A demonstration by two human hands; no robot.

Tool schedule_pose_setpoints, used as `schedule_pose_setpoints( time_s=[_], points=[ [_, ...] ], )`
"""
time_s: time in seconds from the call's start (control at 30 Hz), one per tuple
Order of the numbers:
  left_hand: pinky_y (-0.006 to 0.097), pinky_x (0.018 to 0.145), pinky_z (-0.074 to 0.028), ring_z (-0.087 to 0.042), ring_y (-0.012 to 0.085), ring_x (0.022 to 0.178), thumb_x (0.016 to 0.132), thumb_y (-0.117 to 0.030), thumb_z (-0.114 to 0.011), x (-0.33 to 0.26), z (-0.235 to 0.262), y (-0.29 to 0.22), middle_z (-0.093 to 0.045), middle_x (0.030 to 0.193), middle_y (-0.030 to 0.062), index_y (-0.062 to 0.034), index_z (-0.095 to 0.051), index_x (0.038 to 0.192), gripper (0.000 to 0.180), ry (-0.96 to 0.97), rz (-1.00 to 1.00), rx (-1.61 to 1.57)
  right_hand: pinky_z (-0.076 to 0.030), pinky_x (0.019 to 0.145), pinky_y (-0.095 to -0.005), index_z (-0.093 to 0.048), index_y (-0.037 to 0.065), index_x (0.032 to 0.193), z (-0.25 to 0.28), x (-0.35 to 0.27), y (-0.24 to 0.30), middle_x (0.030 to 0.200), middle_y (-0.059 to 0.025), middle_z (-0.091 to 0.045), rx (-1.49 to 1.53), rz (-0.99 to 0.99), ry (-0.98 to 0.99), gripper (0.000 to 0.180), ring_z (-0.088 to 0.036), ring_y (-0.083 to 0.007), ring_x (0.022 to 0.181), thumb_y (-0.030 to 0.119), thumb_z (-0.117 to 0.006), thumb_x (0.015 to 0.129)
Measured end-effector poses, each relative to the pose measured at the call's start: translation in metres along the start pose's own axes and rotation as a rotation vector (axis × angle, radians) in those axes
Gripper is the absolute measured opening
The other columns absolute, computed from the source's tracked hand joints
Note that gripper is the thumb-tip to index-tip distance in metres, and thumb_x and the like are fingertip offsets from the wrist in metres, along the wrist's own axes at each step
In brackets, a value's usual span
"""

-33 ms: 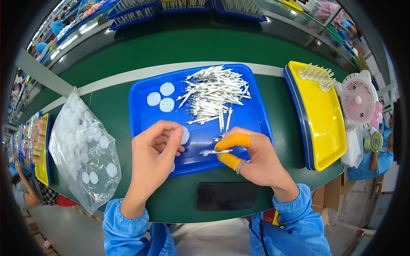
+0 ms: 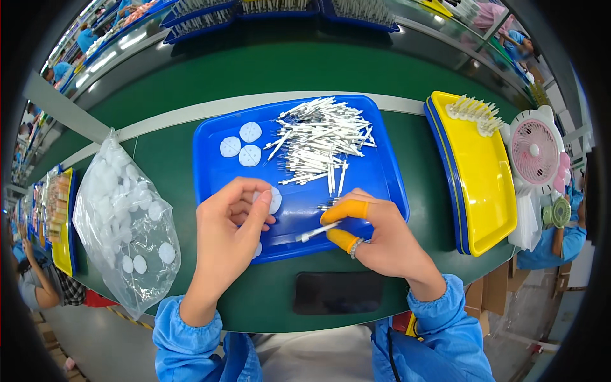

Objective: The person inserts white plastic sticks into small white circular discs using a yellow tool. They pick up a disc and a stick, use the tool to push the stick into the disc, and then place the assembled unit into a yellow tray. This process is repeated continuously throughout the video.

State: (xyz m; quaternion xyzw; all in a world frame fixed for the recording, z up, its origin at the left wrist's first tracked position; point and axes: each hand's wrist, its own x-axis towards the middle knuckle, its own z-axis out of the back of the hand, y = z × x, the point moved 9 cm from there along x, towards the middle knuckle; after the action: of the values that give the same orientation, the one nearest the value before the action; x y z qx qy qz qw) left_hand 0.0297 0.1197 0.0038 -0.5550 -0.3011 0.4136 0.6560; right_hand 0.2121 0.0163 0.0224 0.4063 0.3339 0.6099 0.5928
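Observation:
Over the near left of a blue tray [image 2: 210, 169], my left hand [image 2: 232, 219] pinches a round white disc [image 2: 275, 200] between thumb and fingers. My right hand [image 2: 382, 232], with yellow finger cots on thumb and forefinger, holds a thin white stick-like piece [image 2: 313, 233] that points left toward the disc, apart from it. Several more white discs [image 2: 250, 155] with small holes lie in the tray's far left. A heap of white sticks with thin dark metal ends [image 2: 328, 140] fills its far middle. Another disc is partly hidden below my left hand.
A clear plastic bag of white discs [image 2: 124, 216] lies left. On the right, a yellow tray [image 2: 480, 191] stacked on blue ones holds upright white pieces [image 2: 476, 113]; beside it stands a pink-and-white fan [image 2: 534, 149]. A dark phone [image 2: 337, 293] lies near the table edge.
The white stick in my right hand has tilted, its left end now lower. My left hand and the disc stay nearly where they were.

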Motion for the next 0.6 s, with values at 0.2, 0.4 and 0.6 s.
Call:
schedule_pose_setpoints(
  time_s=[0.2, 0.4, 0.6],
  points=[
    [0.027, 0.07, -0.061, -0.075, 0.0163, 0.083, 0.105, -0.006, -0.066, 0.001, 0.008, 0.005, -0.074, 0.095, 0.0104, 0.0061, -0.068, 0.124, 0.022, -0.055, -0.008, 0.014, -0.044, 0.092, -0.0408, -0.08, 0.001, 0.109, -0.008, 0.003, 0.002, 0.105, -0.0098, -0.067, -0.356, 0.042, 0.093, 0.026, -0.057, -0.0304, 0.104, -0.002, -0.078, 0.083],
    [0.028, 0.074, -0.063, -0.076, 0.0172, 0.088, 0.104, -0.004, -0.067, 0.002, 0.017, 0.006, -0.073, 0.105, 0.0137, 0.0087, -0.066, 0.125, 0.024, -0.111, -0.005, 0.042, -0.044, 0.089, -0.0392, -0.081, 0.003, 0.108, -0.047, 0.024, 0.019, 0.105, -0.0089, -0.063, -0.464, 0.247, 0.178, 0.031, -0.056, -0.0281, 0.103, -0.001, -0.079, 0.078],
    [0.028, 0.074, -0.063, -0.077, 0.0176, 0.089, 0.105, -0.005, -0.068, 0.003, 0.026, 0.006, -0.073, 0.104, 0.0126, 0.0085, -0.065, 0.122, 0.022, -0.16, -0.002, 0.008, -0.045, 0.087, -0.0409, -0.077, 0.002, 0.098, -0.065, 0.033, 0.02, 0.102, -0.011, -0.062, -0.526, 0.394, 0.196, 0.019, -0.057, -0.0286, 0.103, 0.0, -0.076, 0.079]
  ],
)
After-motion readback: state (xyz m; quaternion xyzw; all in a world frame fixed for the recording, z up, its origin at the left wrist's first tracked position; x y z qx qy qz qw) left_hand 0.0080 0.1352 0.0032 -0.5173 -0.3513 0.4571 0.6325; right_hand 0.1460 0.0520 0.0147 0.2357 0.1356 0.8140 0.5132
